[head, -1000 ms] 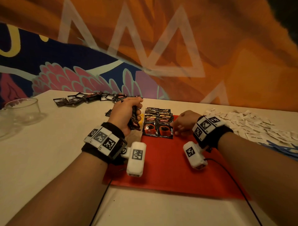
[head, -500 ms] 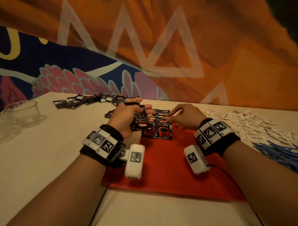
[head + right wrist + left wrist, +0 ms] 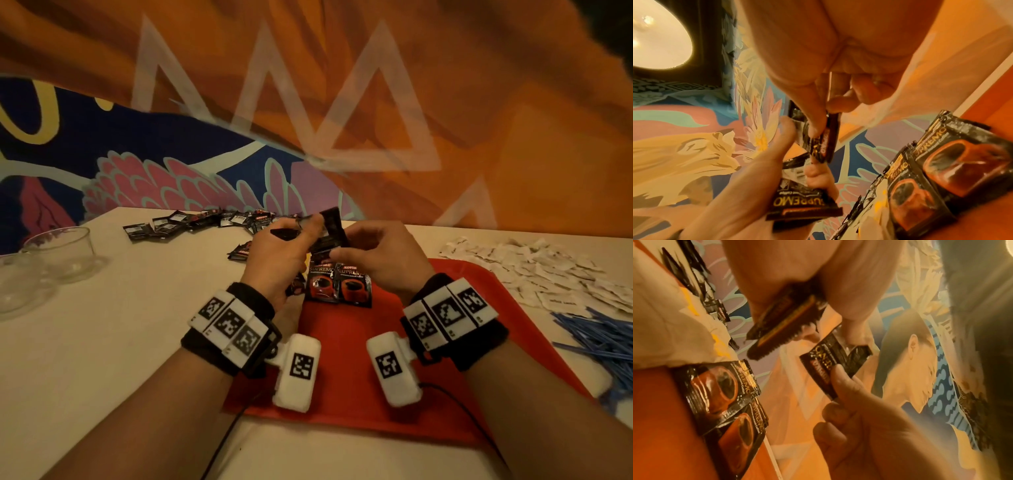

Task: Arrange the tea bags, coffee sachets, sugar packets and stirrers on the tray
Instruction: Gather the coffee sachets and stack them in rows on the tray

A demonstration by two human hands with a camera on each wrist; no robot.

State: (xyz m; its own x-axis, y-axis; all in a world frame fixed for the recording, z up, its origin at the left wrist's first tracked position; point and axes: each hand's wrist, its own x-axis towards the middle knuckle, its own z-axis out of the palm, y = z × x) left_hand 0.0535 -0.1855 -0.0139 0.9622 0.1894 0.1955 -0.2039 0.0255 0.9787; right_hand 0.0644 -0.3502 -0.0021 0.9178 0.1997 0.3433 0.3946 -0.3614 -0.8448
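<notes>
Evidently the coffee step is under way: the left hand (image 3: 277, 260) grips a small stack of black foil coffee sachets (image 3: 807, 204), while the right hand (image 3: 380, 257) pinches one glossy black sachet (image 3: 830, 369) just above the far left corner of the flat red plastic tray (image 3: 428, 394). Next, it needs laying beside the two overlapping sachet rows (image 3: 339, 284) there.

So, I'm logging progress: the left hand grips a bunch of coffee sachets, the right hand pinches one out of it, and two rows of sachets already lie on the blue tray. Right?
Not quite: the tray is red, as the head view shows. The rest holds: the left hand grips a bunch of coffee sachets, the right hand pinches one sachet, and two rows lie on the tray.
</notes>
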